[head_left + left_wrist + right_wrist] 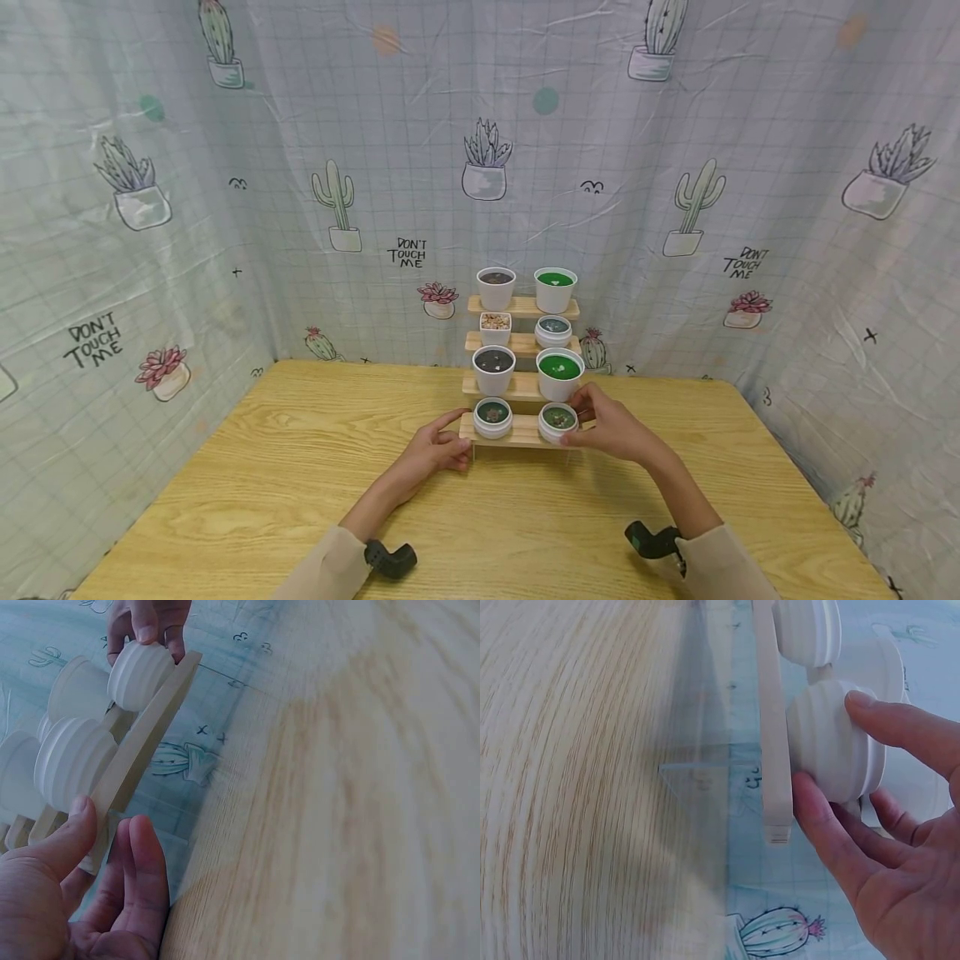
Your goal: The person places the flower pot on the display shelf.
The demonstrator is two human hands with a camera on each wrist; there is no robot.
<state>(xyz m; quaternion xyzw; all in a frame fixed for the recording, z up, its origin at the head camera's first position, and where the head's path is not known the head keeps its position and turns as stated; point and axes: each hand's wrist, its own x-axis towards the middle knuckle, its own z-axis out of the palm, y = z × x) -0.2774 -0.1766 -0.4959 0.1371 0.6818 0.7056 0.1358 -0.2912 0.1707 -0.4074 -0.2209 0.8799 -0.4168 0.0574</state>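
Observation:
A four-tier display stand (517,431) with pale wooden boards and clear supports stands on the table. My left hand (429,450) holds the left end of its lowest board; in the left wrist view, the thumb (79,814) lies against the board's end and the other fingers curl beneath. At the board's right end my right hand (613,427) grips a small round white pot (558,418) with a green top. The right wrist view shows this ribbed pot (832,742) between thumb and fingers, against the board. A matching pot (492,417) sits at the left end.
Higher tiers carry white cups with green tops (559,367) and dark tops (493,360), a square cup of small pale pieces (495,322) and another round pot (553,327). Behind the wooden table (315,467) hangs a cactus-print curtain (420,150), which also covers both sides.

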